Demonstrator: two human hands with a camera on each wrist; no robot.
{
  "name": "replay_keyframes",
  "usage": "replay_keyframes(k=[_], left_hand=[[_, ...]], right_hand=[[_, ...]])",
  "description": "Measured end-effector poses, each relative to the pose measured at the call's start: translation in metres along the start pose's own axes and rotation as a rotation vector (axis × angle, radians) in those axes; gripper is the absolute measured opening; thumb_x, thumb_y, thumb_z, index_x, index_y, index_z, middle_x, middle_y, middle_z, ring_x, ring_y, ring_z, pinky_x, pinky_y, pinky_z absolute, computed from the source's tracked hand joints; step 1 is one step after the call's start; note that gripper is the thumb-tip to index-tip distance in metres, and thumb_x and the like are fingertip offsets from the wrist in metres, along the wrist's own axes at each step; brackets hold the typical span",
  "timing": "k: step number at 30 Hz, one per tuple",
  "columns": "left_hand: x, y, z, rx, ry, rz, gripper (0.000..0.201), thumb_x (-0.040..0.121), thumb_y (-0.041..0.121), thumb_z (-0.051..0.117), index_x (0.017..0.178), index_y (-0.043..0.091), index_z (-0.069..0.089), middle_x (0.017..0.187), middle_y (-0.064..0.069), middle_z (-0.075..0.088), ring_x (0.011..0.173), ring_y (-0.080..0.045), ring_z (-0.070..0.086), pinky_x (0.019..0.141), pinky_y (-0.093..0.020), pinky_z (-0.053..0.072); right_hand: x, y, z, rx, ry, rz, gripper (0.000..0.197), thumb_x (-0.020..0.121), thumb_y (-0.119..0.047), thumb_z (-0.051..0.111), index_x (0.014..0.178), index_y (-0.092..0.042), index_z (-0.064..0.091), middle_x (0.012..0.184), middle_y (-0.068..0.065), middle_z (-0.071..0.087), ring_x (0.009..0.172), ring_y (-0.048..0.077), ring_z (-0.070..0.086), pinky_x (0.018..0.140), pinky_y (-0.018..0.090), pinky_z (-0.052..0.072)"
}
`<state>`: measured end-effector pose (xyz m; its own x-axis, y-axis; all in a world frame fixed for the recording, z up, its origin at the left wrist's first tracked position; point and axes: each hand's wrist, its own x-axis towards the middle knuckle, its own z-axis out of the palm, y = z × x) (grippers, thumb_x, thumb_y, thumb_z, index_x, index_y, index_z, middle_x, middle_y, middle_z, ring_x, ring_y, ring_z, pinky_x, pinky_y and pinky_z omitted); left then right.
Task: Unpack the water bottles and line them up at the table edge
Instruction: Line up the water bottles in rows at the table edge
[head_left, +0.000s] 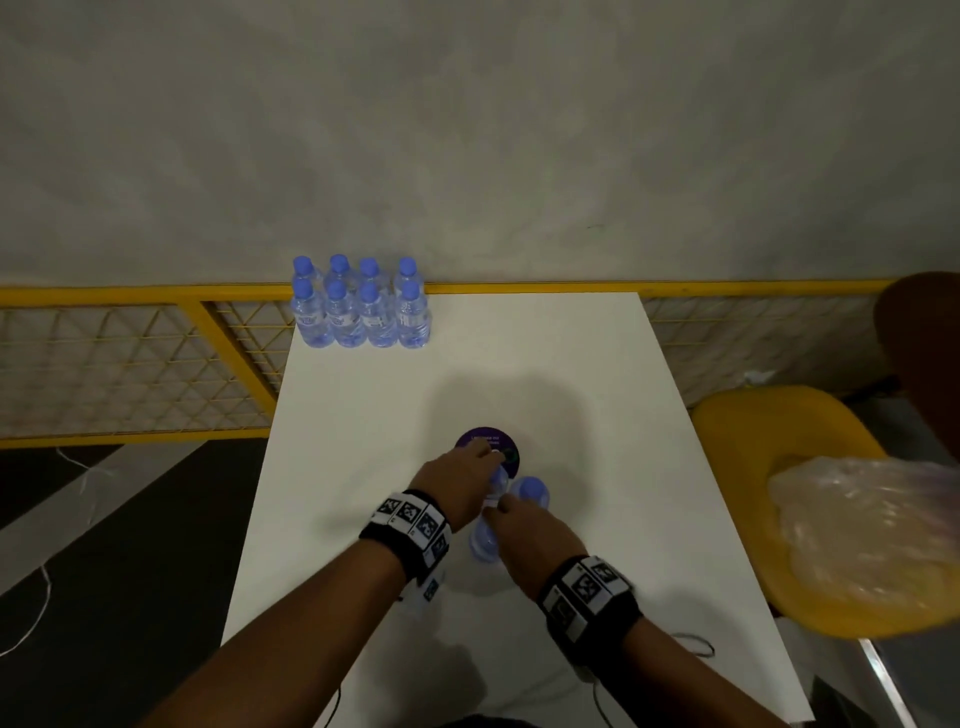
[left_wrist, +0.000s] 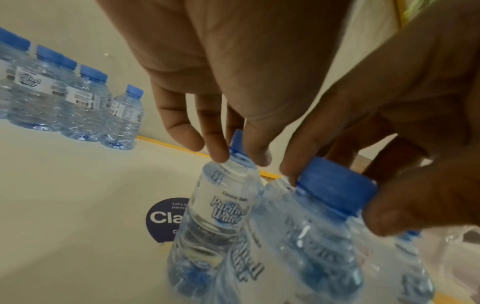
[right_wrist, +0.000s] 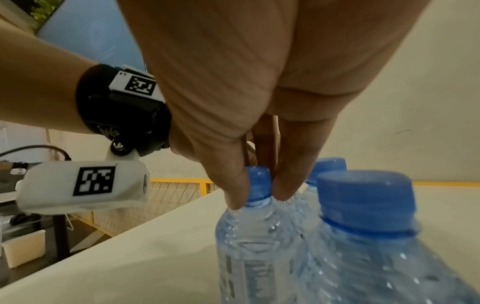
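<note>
Eight clear water bottles (head_left: 361, 312) with blue caps stand in two rows at the far left edge of the white table (head_left: 571, 364); the left wrist view shows them too (left_wrist: 52, 98). Mid-table stands a small cluster of three more bottles. My left hand (head_left: 493, 462) pinches the cap of the far bottle (left_wrist: 221, 205) between its fingertips (left_wrist: 221, 152). My right hand (head_left: 501, 506) pinches the cap of a nearer bottle (right_wrist: 257, 236) between thumb and finger. A third bottle (head_left: 530, 491) stands free beside them, its cap large in the right wrist view (right_wrist: 363, 197).
A round purple sticker (head_left: 485, 441) lies on the table just beyond the hands. A yellow chair (head_left: 779, 431) to the right holds crumpled clear plastic wrap (head_left: 857, 540). A yellow mesh fence (head_left: 130, 364) runs behind the table.
</note>
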<state>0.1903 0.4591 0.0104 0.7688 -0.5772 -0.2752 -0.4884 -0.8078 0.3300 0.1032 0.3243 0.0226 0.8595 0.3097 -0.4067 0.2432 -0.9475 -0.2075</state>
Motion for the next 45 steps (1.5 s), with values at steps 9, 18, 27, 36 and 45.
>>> replay_keyframes(k=[9, 18, 27, 36, 45], left_hand=[[0.016, -0.007, -0.029, 0.052, 0.100, -0.039, 0.031, 0.093, 0.019, 0.061, 0.124, 0.017, 0.055, 0.127, -0.003, 0.049, 0.113, -0.026, 0.056, 0.083, -0.044, 0.055], [0.117, -0.056, -0.141, 0.124, 0.317, -0.077, 0.018, 0.099, 0.027, 0.055, 0.114, 0.018, 0.061, 0.118, -0.005, 0.053, 0.110, -0.030, 0.055, 0.082, -0.051, 0.055], [0.226, -0.142, -0.180, 0.148, 0.335, -0.207, 0.018, 0.096, 0.033, 0.060, 0.111, 0.024, 0.064, 0.115, -0.003, 0.056, 0.114, -0.032, 0.050, 0.090, -0.051, 0.050], [0.277, -0.189, -0.172, 0.189, 0.249, -0.259, 0.025, 0.097, 0.033, 0.056, 0.121, 0.026, 0.061, 0.127, -0.001, 0.055, 0.122, -0.029, 0.046, 0.096, -0.047, 0.045], [0.293, -0.211, -0.159, 0.130, 0.156, -0.217, 0.030, 0.095, 0.026, 0.056, 0.124, 0.020, 0.058, 0.126, -0.006, 0.052, 0.116, -0.033, 0.049, 0.095, -0.053, 0.050]], right_hand=[[-0.002, 0.003, -0.027, 0.157, 0.138, 0.031, 0.024, 0.094, -0.020, 0.049, 0.113, -0.009, 0.058, 0.112, 0.011, 0.058, 0.099, 0.031, 0.061, 0.078, 0.036, 0.046], [0.067, 0.015, -0.140, 0.247, 0.289, 0.034, 0.021, 0.082, -0.028, 0.065, 0.091, -0.009, 0.063, 0.092, 0.012, 0.058, 0.084, 0.034, 0.060, 0.065, 0.030, 0.035], [0.203, 0.052, -0.200, 0.308, 0.310, 0.142, 0.026, 0.084, -0.027, 0.068, 0.104, -0.011, 0.065, 0.108, 0.016, 0.059, 0.095, 0.035, 0.062, 0.071, 0.030, 0.042], [0.303, 0.073, -0.198, 0.348, 0.240, 0.211, 0.015, 0.088, -0.017, 0.066, 0.100, -0.008, 0.069, 0.098, 0.010, 0.064, 0.087, 0.029, 0.067, 0.069, 0.030, 0.050], [0.355, 0.072, -0.184, 0.326, 0.289, 0.153, 0.024, 0.087, -0.025, 0.067, 0.107, -0.011, 0.065, 0.099, 0.014, 0.067, 0.090, 0.031, 0.065, 0.073, 0.034, 0.051]])
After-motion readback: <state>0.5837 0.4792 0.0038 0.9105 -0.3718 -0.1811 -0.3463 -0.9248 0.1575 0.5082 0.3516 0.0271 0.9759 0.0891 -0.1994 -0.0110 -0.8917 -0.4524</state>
